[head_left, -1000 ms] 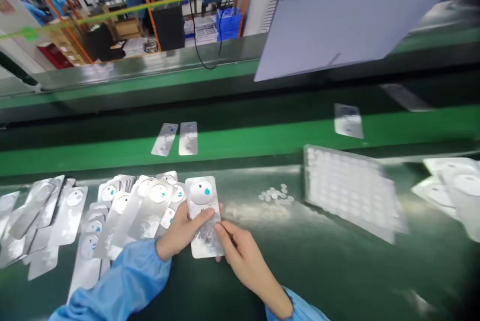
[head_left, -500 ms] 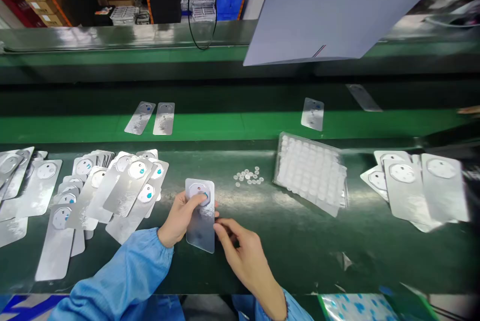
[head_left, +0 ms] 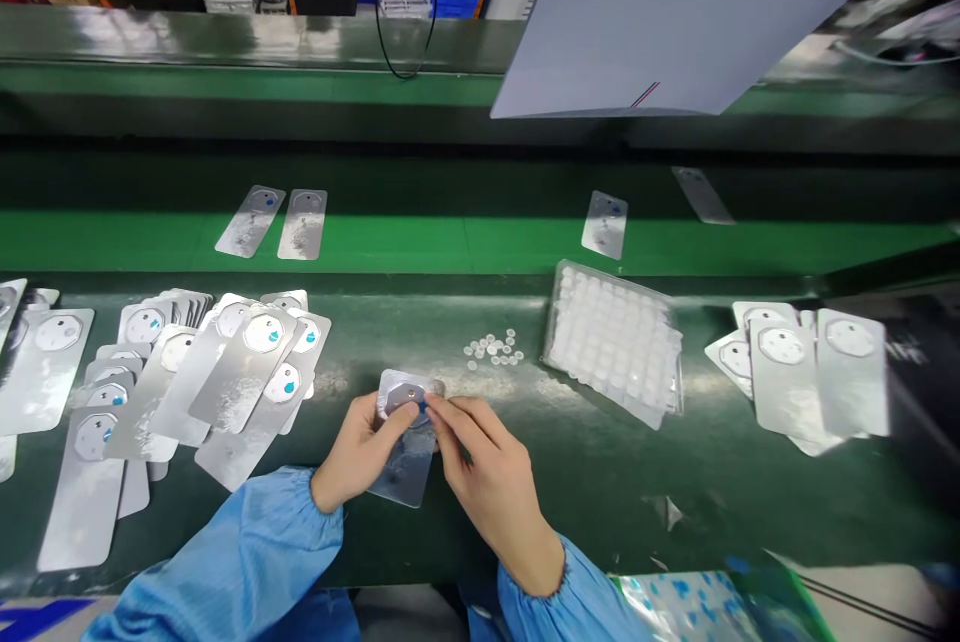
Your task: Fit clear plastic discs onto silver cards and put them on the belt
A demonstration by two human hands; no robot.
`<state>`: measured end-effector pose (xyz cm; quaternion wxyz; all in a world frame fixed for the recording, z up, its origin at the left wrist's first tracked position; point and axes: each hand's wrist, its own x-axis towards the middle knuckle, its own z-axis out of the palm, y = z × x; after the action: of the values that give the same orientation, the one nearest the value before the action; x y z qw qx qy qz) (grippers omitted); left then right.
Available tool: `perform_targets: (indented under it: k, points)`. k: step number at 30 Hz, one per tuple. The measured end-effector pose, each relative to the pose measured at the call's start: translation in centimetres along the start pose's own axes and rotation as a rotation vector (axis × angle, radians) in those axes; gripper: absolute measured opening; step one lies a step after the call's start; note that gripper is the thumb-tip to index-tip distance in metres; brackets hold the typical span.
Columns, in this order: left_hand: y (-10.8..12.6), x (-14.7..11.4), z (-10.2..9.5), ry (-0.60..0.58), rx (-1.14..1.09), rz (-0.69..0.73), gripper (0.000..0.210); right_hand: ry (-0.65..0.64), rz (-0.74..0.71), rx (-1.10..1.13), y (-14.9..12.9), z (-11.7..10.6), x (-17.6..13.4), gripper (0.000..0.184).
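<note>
My left hand [head_left: 358, 452] holds a silver rectangular metal panel [head_left: 405, 474] with a round recess near its top, the thumb lying on the recess. My right hand [head_left: 484, 462] is closed, its thumb and index fingertips pressed together at the right side of the recess. A bit of blue shows at those fingertips; whatever they pinch is too small to name. Beyond the hands lies a scatter of small clear round pieces [head_left: 493, 350]. Left of my hands, overlapping silver panels [head_left: 240, 372] are piled, some with blue drop marks in their round parts.
A clear tray of white round pieces [head_left: 611, 342] sits right of centre. More panels [head_left: 814, 372] are stacked at the right. Several panels [head_left: 302, 224] lie on the green conveyor belt [head_left: 420, 247]. A large pale board [head_left: 637, 22] overhangs the back. A blue-spotted bag [head_left: 690, 607] is at the front edge.
My right hand has moved up from the panel's lower right edge to its round recess, fingertips now together there. The panel has tilted slightly in my left hand. The view has shifted a little.
</note>
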<state>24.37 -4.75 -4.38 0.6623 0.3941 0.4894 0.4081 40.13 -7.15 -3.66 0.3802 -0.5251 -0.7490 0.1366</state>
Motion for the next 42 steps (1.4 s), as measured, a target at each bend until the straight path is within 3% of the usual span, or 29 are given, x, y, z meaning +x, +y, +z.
perform_targets:
  k: [11, 17, 25, 30, 33, 35, 38, 42]
  points:
    - [-1.1, -0.1, -0.3, 0.041, -0.078, -0.086, 0.038, 0.03, -0.029, -0.051, 0.1, -0.1, -0.1, 0.025]
    - [-0.6, -0.2, -0.1, -0.03, -0.085, -0.114, 0.045, 0.024, -0.069, -0.08, 0.7, 0.1, -0.4, 0.029]
    - [-0.1, -0.2, 0.0, -0.072, -0.089, -0.09, 0.048, 0.001, 0.015, -0.018, 0.8, 0.4, -0.2, 0.019]
    - [-1.0, 0.2, -0.2, 0.059, -0.173, -0.118, 0.038, -0.005, -0.138, -0.075, 1.5, 0.9, -0.4, 0.028]
    - [-0.9, 0.4, -0.2, 0.112, -0.315, -0.214, 0.038, 0.151, -0.211, 0.049, 1.9, 1.4, -0.6, 0.028]
    - [-0.6, 0.4, -0.3, 0.057, -0.4, -0.304, 0.043, 0.317, -0.058, 0.161, 2.2, 1.1, -1.0, 0.021]
    - [0.1, 0.2, -0.4, -0.029, -0.442, -0.345, 0.052, 0.505, 0.331, 0.267, 3.5, -1.6, -3.2, 0.012]
    - [0.4, 0.1, -0.6, -0.045, -0.41, -0.317, 0.053, 0.599, 0.862, 0.187, 8.2, -10.2, -10.2, 0.042]
